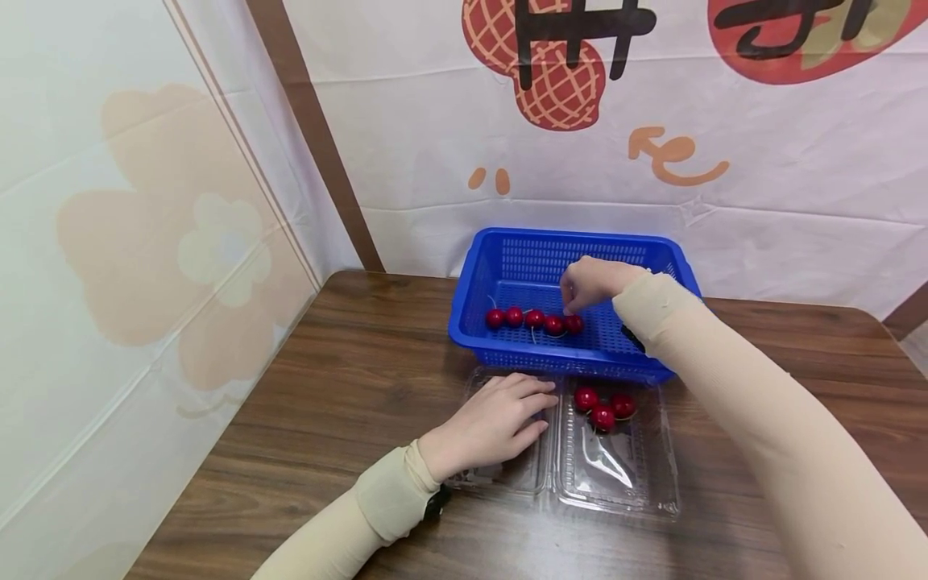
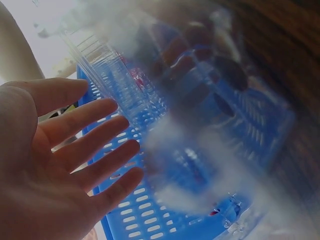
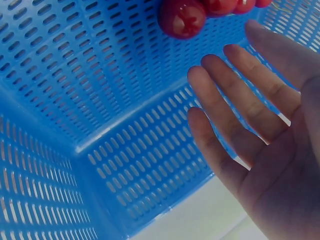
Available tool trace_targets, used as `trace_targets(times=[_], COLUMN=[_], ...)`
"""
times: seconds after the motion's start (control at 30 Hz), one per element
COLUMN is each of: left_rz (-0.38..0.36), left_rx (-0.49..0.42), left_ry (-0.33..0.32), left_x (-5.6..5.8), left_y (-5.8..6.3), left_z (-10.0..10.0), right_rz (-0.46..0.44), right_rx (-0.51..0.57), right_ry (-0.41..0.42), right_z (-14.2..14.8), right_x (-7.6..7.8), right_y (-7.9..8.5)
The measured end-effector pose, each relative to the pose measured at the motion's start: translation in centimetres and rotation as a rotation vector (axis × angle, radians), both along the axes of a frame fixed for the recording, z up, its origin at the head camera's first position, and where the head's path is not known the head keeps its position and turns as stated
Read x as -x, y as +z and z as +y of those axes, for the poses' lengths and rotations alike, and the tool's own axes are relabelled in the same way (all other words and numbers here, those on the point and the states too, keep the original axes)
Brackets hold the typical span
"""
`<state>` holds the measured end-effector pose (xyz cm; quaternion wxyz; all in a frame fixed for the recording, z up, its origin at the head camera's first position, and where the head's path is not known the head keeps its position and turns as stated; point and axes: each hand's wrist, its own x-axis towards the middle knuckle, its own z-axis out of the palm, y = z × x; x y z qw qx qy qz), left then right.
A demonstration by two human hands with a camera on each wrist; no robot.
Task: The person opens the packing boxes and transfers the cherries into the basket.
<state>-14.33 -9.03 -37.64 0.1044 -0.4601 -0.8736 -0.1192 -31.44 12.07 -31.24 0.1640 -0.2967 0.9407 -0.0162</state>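
Observation:
Inside the blue basket [image 1: 464, 310], my right hand [image 1: 590, 283] hovers with fingertips pointing down, close to the right end of a row of red cherries [image 1: 535, 318]. In the right wrist view its fingers [image 3: 235, 95] are loosely extended and hold nothing, with the nearest cherry [image 3: 182, 19] a little apart from them. My left hand [image 1: 500, 423] lies palm down over the left half of a clear plastic clamshell box [image 1: 616, 475], fingers spread and nearly straight. The box's right half contains three cherries [image 1: 602, 417] near its far end. Blurred clear plastic [image 2: 200, 125] covers much of the left wrist view.
Both containers stand on a brown wood-grain table [image 1: 304, 387], the basket just behind the box. A printed white cloth [image 1: 413, 105] hangs behind the table, and another pale cloth panel [image 1: 145, 282] borders the left side.

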Motion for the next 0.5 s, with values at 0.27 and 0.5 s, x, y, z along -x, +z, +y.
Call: trace_targets(times=[0.27,0.5], left_rz=[0.0,0.002], left_rx=[-0.002,-0.002], left_ry=[0.005,0.004], left_x=[-0.1,-0.1], left_y=[-0.1,0.0], left_z=[0.0,0.0], right_rz=[0.024,0.055], right_rx=[0.002,-0.001], right_ry=[-0.017,-0.033], right_z=[0.4,0.6], right_x=[-0.6,-1.4], right_y=[1.3,2.5])
